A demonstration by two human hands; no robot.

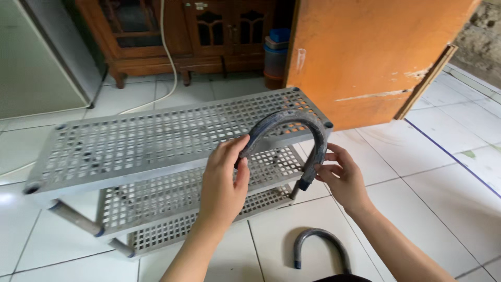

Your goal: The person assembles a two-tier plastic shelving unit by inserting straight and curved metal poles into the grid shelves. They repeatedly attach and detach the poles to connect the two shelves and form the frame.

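the left hand (pixel 223 177) is closed on one end of a dark curved tube (pixel 292 137), thumb and fingers pinched round it, while the right hand (pixel 342 180) clamps the other end near its blue tip. gripped at both ends like this, the arch stands upright and steady, open side down, in front of the grey perforated rack (pixel 156 141). it sits close to the rack's top right corner, by a corner hole. a second curved tube (pixel 321 248) lies on the white tiled floor (pixel 428 172) below the wrists. to the right the tiles run open up to the orange board (pixel 376 57).
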